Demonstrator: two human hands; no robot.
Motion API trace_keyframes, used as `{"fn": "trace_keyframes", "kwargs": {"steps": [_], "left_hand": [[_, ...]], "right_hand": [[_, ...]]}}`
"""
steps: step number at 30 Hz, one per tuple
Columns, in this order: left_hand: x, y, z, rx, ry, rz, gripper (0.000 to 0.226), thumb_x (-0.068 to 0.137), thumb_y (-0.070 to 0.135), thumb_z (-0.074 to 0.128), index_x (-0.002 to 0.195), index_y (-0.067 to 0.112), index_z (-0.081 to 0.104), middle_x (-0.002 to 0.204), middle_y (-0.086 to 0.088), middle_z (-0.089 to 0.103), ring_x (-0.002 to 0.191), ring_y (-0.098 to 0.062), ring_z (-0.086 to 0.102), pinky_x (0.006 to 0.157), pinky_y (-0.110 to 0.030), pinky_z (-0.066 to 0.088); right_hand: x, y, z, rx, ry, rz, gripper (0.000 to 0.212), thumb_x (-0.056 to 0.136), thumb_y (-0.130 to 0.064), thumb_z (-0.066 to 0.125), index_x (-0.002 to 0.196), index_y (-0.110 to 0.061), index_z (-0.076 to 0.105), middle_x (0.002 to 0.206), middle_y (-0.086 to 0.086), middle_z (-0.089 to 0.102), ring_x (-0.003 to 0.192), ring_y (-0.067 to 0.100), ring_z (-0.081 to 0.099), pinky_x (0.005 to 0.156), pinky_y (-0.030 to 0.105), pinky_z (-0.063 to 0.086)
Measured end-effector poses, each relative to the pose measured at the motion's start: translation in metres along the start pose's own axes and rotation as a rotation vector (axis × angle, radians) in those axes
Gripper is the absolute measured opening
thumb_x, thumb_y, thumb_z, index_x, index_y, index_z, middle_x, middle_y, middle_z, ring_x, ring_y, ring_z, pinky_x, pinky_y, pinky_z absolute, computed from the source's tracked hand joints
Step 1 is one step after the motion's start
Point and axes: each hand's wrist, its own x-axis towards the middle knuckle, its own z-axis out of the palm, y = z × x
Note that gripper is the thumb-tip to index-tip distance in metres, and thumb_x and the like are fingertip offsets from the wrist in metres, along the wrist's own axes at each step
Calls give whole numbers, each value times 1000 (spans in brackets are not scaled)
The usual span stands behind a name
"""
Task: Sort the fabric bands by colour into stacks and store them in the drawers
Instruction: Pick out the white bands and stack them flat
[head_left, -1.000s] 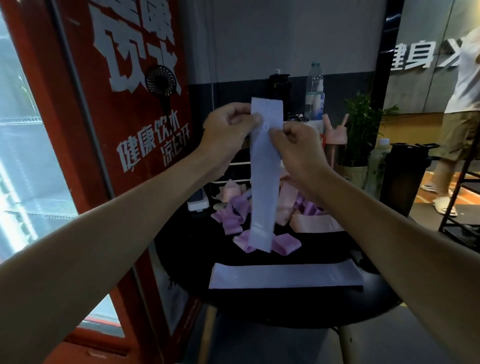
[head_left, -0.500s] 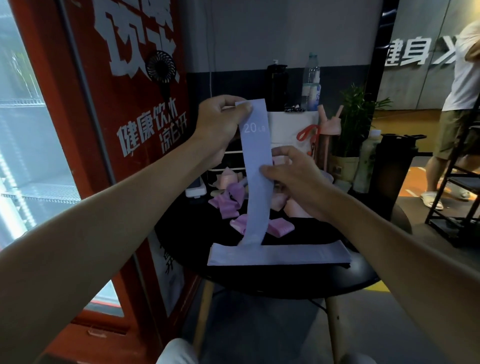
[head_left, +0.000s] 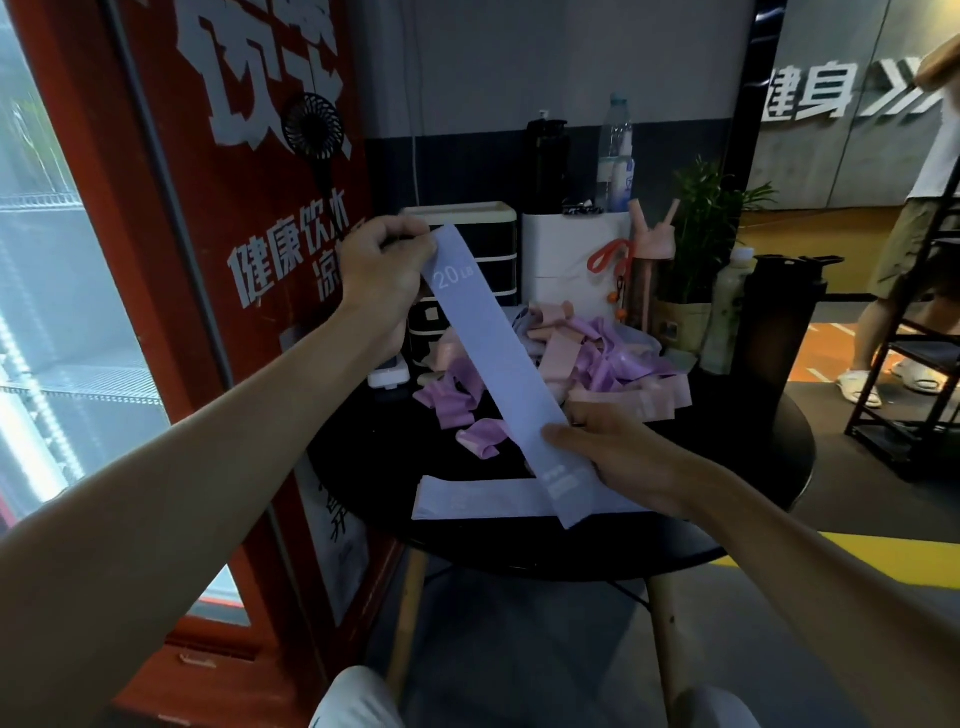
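**Matt cloth over a smooth black top**

The lavender band (head_left: 498, 364) looked like soft, matt cloth with white print. The flat band (head_left: 467, 499) on the counter (head_left: 753, 467) had the same dull finish, while the pink and purple bands (head_left: 608, 358) showed a faint sheen. The counter was smooth and black, its legs (head_left: 410, 613) pale wood. The drawer unit (head_left: 493, 249) looked like plastic, the water bottle (head_left: 615, 150) clear plastic, and the red cabinet (head_left: 218, 208) glossy.

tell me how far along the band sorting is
Done: one lavender band lies flat at the near edge of the table. In hand: a second lavender band, marked 20 LB, is held taut between the left hand and the right hand, its lower end over the flat one. Left: the pile of pink and purple bands is unsorted, and the drawer unit behind looks shut.
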Motion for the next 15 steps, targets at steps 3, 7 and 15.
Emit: {"fn": "trace_keyframes", "kwargs": {"steps": [3,7,15], "left_hand": [[-1,-12,-8,1,54,-11,10,88,3,62,91,12,66,89,-9,62,84,-23,61,82,-47,57],[1,-27,-27,-6,160,-38,9,87,6,65,89,14,69,86,-5,65,86,-22,63,88,-54,57],[-27,-72,-57,127,207,-59,16,90,8,64,90,20,76,96,-3,72,102,-28,68,91,-48,57]], "right_hand": [[-4,11,-4,-56,7,19,12,91,-14,65,102,-9,65,102,9,74,92,23,70,77,31,53],[-14,22,-16,-2,22,56,12,91,-7,64,103,-7,63,90,2,73,82,14,68,68,23,51],[-20,33,-47,30,473,42,22,90,-8,66,110,-4,59,87,9,63,69,17,56,60,26,47]]}}
